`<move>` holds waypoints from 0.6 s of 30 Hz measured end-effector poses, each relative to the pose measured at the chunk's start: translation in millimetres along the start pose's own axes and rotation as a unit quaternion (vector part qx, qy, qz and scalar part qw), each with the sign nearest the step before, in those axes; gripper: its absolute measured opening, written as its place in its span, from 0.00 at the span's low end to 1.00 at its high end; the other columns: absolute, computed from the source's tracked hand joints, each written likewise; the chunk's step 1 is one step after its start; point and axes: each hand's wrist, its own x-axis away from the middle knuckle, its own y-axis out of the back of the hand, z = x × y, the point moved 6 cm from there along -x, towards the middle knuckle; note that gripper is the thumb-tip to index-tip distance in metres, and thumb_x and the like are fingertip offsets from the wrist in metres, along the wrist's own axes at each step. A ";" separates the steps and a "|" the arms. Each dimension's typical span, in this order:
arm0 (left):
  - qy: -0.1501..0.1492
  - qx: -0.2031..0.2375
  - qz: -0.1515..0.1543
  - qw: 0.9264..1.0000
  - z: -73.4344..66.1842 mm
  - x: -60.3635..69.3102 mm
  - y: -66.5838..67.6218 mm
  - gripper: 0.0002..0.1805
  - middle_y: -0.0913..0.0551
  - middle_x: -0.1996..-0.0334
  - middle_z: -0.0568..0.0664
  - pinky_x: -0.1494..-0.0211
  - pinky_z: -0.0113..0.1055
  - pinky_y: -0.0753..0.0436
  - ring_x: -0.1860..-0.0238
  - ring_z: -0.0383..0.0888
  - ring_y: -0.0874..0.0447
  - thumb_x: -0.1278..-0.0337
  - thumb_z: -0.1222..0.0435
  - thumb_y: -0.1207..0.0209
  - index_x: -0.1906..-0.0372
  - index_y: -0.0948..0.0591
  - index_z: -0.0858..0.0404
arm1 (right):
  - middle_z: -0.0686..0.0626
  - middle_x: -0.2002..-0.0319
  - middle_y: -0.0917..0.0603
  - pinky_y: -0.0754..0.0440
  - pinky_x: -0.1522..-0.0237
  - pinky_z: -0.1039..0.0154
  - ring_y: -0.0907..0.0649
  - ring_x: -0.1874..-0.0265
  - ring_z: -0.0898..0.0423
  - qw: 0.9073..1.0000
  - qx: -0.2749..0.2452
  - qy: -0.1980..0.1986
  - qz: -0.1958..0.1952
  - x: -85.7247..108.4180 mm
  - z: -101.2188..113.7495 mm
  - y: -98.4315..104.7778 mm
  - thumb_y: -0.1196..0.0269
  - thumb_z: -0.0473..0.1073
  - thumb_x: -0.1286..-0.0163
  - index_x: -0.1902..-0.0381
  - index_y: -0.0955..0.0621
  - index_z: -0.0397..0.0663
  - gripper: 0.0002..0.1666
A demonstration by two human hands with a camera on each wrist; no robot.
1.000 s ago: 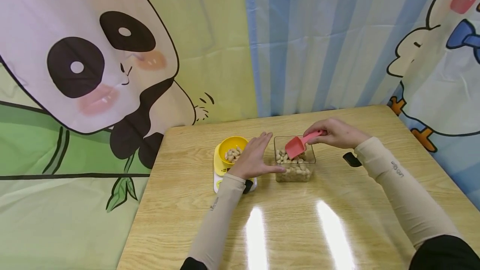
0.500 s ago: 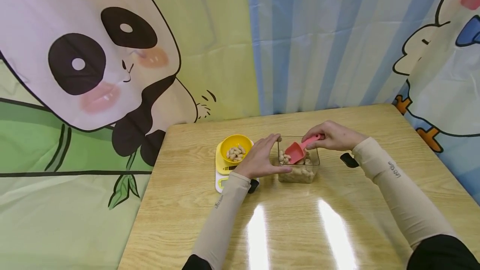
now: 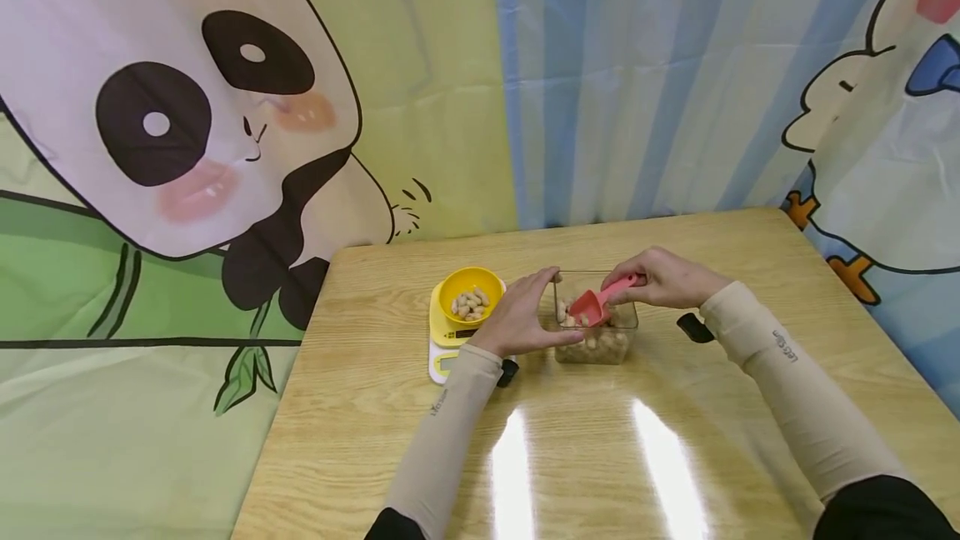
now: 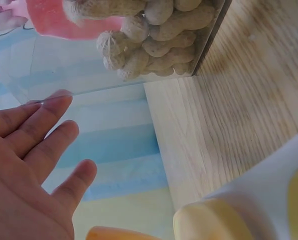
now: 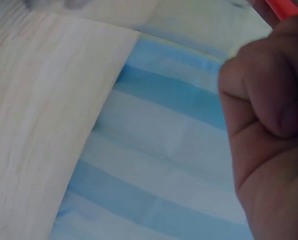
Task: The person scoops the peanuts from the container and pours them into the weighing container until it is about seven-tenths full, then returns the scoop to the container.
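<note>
My right hand grips the handle of a pinkish-red scoop, whose bowl is down among the peanuts in a clear rectangular container. In the right wrist view, curled fingers hold a sliver of the red handle. My left hand steadies the container's left side with fairly straight fingers. The left wrist view has its fingertips touching the clear wall, with unshelled peanuts piled behind it. Left of that hand, a yellow bowl with several peanuts sits on a yellow-and-white kitchen scale.
All of this stands on a light wooden table. A cloth backdrop with cartoon animals and stripes hangs behind the table's far edge. The left forearm reaches in just in front of the scale.
The right hand has lowered the scoop from above the peanuts down into them. The left hand has shifted slightly right, closer against the container.
</note>
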 end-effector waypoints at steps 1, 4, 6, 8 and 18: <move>0.000 0.001 0.000 1.000 0.0 -0.3 -0.1 0.59 0.29 0.33 0.39 0.32 0.49 0.27 0.33 0.43 0.31 0.58 0.23 0.41 0.22 0.43 0.47 | 0.59 0.66 0.13 0.20 0.73 0.64 0.23 0.79 0.62 1.000 0.003 0.000 0.000 0.1 0.9 -0.7 0.32 0.50 0.30 0.51 0.13 0.55 0.13; 0.005 0.004 -0.002 1.000 0.4 -0.9 0.8 0.59 0.29 0.33 0.38 0.32 0.48 0.27 0.33 0.43 0.31 0.58 0.23 0.40 0.22 0.43 0.47 | 0.60 0.63 0.13 0.19 0.72 0.65 0.23 0.78 0.63 1.000 0.021 0.006 -0.015 -0.1 2.4 -2.9 0.32 0.50 0.30 0.50 0.13 0.53 0.14; 0.007 0.005 -0.004 1.000 0.4 -1.2 1.2 0.59 0.29 0.33 0.38 0.32 0.47 0.27 0.33 0.42 0.31 0.58 0.23 0.39 0.22 0.42 0.47 | 0.59 0.61 0.12 0.19 0.72 0.64 0.22 0.78 0.63 0.999 0.024 0.008 -0.028 0.9 2.2 -3.8 0.32 0.49 0.30 0.49 0.13 0.51 0.15; 0.006 0.008 -0.005 1.000 0.2 -1.3 0.6 0.59 0.28 0.33 0.40 0.32 0.48 0.27 0.33 0.43 0.31 0.58 0.23 0.39 0.22 0.42 0.47 | 0.58 0.61 0.12 0.18 0.72 0.64 0.20 0.77 0.62 0.999 0.020 0.011 -0.033 2.5 1.5 -5.0 0.31 0.49 0.30 0.50 0.12 0.51 0.15; 0.000 0.012 -0.013 1.000 1.8 -0.7 -3.5 0.60 0.28 0.33 0.40 0.30 0.49 0.29 0.31 0.43 0.32 0.59 0.22 0.41 0.22 0.43 0.46 | 0.59 0.74 0.15 0.28 0.82 0.66 0.33 0.87 0.66 0.997 -0.037 -0.036 -0.057 12.2 -10.0 -9.4 0.30 0.49 0.31 0.51 0.12 0.52 0.14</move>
